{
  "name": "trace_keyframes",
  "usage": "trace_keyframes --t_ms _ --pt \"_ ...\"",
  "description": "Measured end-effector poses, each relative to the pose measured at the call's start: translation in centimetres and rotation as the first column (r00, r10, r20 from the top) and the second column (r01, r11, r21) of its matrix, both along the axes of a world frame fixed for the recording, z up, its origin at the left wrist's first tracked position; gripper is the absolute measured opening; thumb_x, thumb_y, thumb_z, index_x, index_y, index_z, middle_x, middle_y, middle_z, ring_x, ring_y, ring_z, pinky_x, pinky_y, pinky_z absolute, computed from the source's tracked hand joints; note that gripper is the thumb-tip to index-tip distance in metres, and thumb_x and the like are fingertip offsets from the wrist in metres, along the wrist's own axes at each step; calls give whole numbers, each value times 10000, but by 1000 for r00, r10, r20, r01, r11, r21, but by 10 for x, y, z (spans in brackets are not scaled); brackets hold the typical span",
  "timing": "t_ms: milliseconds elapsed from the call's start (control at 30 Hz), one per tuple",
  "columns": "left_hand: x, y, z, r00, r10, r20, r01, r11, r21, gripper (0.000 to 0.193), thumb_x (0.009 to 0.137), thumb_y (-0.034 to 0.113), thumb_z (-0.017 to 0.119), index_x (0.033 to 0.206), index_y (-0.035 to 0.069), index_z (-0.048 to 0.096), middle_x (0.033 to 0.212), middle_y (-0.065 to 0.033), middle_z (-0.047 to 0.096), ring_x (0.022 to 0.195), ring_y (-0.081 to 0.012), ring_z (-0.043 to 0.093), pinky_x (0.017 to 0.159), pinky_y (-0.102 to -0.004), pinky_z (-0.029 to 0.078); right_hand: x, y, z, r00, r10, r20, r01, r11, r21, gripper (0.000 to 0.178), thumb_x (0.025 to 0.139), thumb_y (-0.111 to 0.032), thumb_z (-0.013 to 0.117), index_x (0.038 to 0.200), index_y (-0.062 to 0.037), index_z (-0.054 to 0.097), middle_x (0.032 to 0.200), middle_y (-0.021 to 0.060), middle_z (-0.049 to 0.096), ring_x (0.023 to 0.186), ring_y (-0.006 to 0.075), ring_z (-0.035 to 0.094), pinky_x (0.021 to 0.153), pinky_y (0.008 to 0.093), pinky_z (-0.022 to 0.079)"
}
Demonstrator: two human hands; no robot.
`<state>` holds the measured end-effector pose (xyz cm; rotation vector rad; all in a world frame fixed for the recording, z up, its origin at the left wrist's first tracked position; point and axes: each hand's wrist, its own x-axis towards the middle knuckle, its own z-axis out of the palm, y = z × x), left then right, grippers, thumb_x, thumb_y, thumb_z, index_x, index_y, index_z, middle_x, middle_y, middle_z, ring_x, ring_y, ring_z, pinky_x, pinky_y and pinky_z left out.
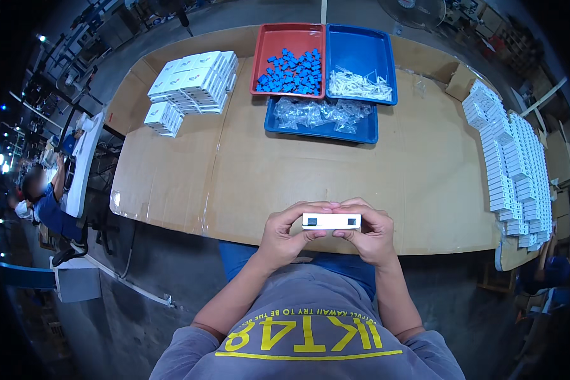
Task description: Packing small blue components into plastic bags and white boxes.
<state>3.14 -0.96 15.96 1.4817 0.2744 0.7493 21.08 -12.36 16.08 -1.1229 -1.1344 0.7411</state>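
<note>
Both hands (pixel 284 232), fingers curled, grip 1 white box (pixel 331 221) over the desk's (pixel 247 196) near edge. Far trays: red tray (pixel 289 39), blue pieces (pixel 291 73); right blue tray (pixel 360 47), white sticks (pixel 361 85); nearer blue tray (pixel 316 131), clear plastic (pixel 297 114).

Single head-worn fisheye camera, upright: looks down and forward past grey fabric shirt (pixel 313 285), close over brown cardboard-covered table (pixel 386 171).

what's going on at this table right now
A person holds a narrow white box between the left hand and right hand, at the near edge of a cardboard-covered table. Farther back are a red tray of blue pieces and two blue trays, holding white pieces and clear plastic. White stacks stand left and right.
</note>
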Motion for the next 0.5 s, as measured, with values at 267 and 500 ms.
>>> trace_keyframes --t_ms 267,500 --pt "10 14 -15 1000 24 18 -24 999 -22 362 907 99 806 1222 -25 674 1295 -210 686 1269 -297 641 1080 -407 508 6 18 -10 978 49 -203 -59 997 -42 348 821 22 841 1150 38 729 1162 149 721 1091 219 688 957 328 538" --pt "-3 34 -42 980 95 -172 -120 982 -144 404 885 51 827 1239 -34 652 1249 -131 673 1161 -183 645 1003 -320 524 16 43 -8 996 63 -58 -70 989 -127 389 834 38 820 1200 24 690 1144 112 685 1086 215 667 961 332 531"
